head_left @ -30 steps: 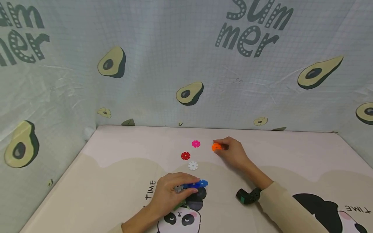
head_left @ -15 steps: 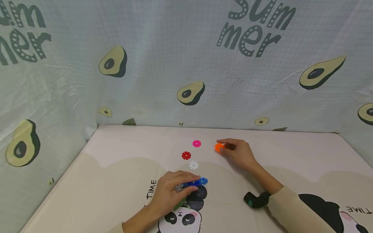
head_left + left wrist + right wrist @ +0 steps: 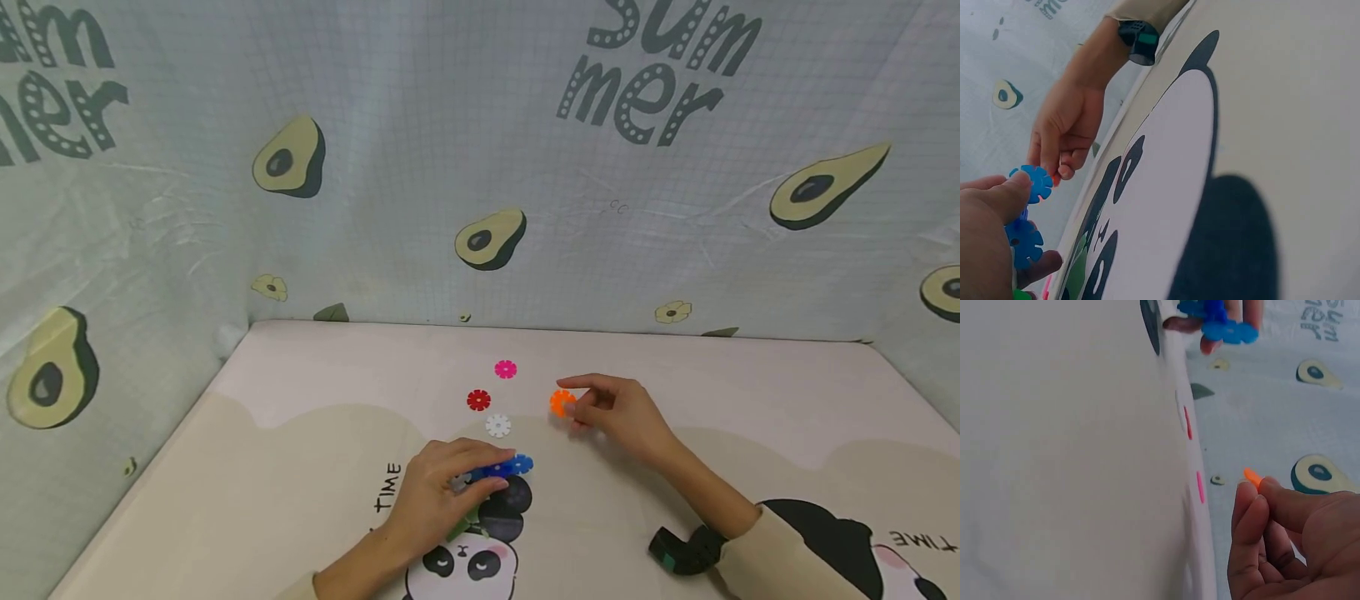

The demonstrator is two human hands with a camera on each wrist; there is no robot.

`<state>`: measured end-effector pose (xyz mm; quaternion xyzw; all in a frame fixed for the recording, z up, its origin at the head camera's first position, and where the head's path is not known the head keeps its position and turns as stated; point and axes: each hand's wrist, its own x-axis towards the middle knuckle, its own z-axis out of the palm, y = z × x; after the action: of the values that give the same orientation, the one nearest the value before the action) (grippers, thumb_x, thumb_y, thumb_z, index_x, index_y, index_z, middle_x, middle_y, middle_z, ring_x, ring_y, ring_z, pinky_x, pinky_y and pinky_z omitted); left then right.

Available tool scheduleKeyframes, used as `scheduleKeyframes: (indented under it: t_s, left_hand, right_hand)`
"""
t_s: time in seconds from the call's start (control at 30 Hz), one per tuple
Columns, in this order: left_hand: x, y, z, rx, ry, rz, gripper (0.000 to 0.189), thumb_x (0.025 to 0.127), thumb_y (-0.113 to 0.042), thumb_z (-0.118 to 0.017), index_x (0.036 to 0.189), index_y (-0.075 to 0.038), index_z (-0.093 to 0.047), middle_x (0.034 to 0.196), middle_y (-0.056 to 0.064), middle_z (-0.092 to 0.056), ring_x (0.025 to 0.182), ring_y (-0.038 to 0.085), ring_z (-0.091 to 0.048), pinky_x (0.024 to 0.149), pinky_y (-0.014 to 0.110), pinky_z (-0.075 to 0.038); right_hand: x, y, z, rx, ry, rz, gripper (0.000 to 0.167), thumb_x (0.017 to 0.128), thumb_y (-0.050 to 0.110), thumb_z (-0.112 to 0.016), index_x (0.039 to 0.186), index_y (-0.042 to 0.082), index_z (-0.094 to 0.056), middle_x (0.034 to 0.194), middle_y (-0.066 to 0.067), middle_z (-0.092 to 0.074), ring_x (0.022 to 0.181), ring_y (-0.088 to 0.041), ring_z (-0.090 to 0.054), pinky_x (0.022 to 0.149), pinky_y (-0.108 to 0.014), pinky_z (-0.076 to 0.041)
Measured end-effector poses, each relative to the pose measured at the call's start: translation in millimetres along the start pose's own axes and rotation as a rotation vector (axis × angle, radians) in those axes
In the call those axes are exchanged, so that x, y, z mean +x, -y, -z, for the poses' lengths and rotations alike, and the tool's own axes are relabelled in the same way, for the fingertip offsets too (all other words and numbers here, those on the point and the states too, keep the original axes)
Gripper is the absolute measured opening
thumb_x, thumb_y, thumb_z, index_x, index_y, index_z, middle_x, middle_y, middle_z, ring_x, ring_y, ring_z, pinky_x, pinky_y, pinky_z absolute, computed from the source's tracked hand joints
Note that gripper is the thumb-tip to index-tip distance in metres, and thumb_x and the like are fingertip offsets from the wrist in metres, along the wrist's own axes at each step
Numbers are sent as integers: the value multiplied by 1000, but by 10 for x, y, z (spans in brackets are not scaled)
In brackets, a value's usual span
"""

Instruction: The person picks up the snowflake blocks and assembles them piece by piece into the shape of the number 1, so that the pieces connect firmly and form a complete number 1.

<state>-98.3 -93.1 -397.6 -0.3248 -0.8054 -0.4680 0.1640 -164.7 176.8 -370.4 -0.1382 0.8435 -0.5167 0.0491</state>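
Tabletop (image 3: 300, 483) below: left hand (image 3: 438, 483) pinches blue discs (image 3: 519, 464); right hand (image 3: 627, 415) pinches an orange disc (image 3: 561, 403).

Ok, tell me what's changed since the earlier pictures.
The right hand, pinching the orange disc, has drawn back toward the person. Nothing was newly gripped or released. The left hand holds the blue pieces in nearly the same spot; the pink disc, red disc and white disc haven't moved.

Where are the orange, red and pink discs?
Orange disc (image 3: 560, 403): head view, part the fingers leave uncovered.
Red disc (image 3: 478, 401): head view, middle of its face.
Pink disc (image 3: 506, 369): head view, middle too.
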Motion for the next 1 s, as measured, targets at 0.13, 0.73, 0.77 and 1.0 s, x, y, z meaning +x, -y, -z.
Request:
scheduleKeyframes:
  t_s: [0.13, 0.73, 0.77, 1.0]
  left_hand:
    - [-4, 3, -1, 19, -6, 11, 32, 81, -19, -78, 112, -20, -73, 108, -15, -67, 96, 6, -61, 71, 23, -45]
    - [-17, 19, -15, -2, 12, 28, 32, 82, -19, -76, 113, -19, -72, 109, -15, -66, 97, 6, -59, 72, 24, -45]
    - [-19, 21, -16, 2, 11, 27, 31, 82, -20, -76, 113, -20, -72, 109, -15, -66, 97, 6, -59, 71, 23, -45]
    - [-10, 27, -11, 27, 4, 7, 32, 81, -20, -77, 113, -23, -72, 109, -15, -66, 96, 6, -59, 70, 21, -45]
  right_hand:
    - [-73, 44, -25, 50, 36, -1, 34, 87, 17, -71, 120, 8, -66, 76, -8, -67, 71, -25, -66, 64, -27, -50]
    - [-346, 118, -168, 274, 205, -74, 32, 90, 8, -65, 121, 3, -64, 79, -18, -63, 73, -34, -65, 70, -37, -56]
    - [-355, 118, -179, 281, 214, -74, 32, 90, 8, -65, 121, 2, -64, 80, -18, -63, 73, -34, -65, 70, -37, -56]
    - [-391, 116, -234, 310, 250, -74, 32, 89, 9, -68, 119, 1, -64, 79, -17, -62, 70, -31, -64, 67, -35, -56]
